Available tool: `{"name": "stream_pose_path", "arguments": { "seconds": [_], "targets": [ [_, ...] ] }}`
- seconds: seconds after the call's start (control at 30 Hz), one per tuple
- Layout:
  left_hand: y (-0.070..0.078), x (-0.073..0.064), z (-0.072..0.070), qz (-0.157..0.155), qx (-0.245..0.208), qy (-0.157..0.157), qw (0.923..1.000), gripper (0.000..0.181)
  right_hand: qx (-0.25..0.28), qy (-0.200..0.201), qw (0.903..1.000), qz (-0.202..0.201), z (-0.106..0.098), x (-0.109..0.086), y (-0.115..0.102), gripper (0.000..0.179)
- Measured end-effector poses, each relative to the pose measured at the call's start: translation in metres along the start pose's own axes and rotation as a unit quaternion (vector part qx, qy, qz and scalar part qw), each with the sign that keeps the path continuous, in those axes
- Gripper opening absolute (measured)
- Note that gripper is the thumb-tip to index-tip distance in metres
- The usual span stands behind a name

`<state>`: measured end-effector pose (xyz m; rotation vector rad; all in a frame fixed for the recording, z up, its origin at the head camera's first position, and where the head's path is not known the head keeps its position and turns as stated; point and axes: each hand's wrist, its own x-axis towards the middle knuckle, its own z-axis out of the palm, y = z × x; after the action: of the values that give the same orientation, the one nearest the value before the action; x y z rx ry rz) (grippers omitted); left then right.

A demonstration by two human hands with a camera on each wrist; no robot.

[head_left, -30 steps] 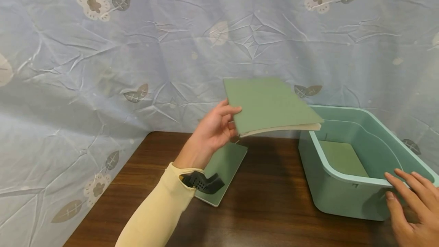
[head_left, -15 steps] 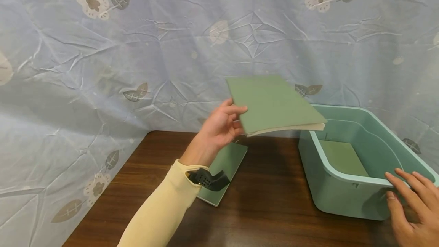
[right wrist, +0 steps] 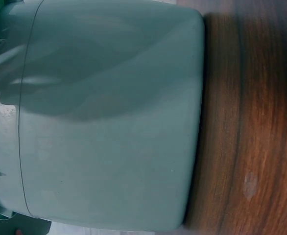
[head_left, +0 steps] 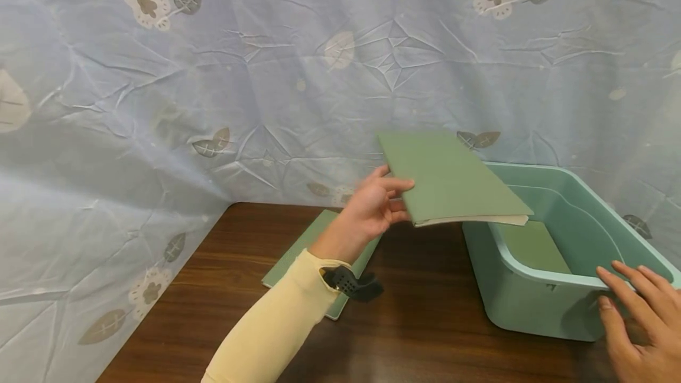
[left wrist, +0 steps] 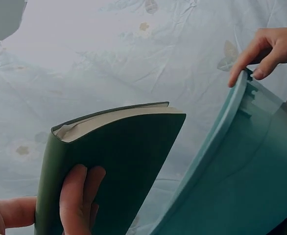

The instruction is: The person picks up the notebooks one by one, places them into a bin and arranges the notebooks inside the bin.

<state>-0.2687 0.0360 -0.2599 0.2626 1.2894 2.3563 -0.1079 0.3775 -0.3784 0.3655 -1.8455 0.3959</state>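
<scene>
My left hand (head_left: 372,208) grips a green hardcover book (head_left: 452,176) by its spine edge, thumb on the upper cover and fingers underneath. The book is raised over the table, its far right corner overlapping the near-left rim of a teal plastic bin (head_left: 532,306). In the left wrist view, the book's cream pages (left wrist: 119,115) fan slightly apart. My right hand (head_left: 646,312) holds the bin's front rim, fingers over the edge and thumb outside. Inside the bin, another green book (head_left: 534,247) lies flat on the floor. The right wrist view is mostly filled by the bin's outer wall (right wrist: 109,156).
A further green book (head_left: 298,253) lies on the dark wooden table (head_left: 425,324), partly hidden behind my left forearm. A pale floral curtain (head_left: 319,75) hangs right behind the table. A black strap device (head_left: 353,282) sits on my left wrist.
My left hand has carried the book rightward and a little lower, towards the bin. More of the book on the table shows left of my forearm. The right hand has stayed put.
</scene>
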Motion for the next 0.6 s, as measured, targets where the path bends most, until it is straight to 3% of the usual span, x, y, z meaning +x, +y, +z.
{"name": "stream_pose_path", "arguments": {
  "seconds": [0.27,0.6],
  "targets": [
    [-0.023,0.012,0.019,-0.031,0.004,0.008,0.9995,0.058,0.016,0.018,0.9997,-0.008,0.001,0.001,-0.005,0.045],
    [-0.039,0.024,0.051,-0.047,0.022,0.002,0.9986,0.053,0.007,0.025,0.9997,0.003,0.0,0.002,-0.015,0.044]
  ]
}}
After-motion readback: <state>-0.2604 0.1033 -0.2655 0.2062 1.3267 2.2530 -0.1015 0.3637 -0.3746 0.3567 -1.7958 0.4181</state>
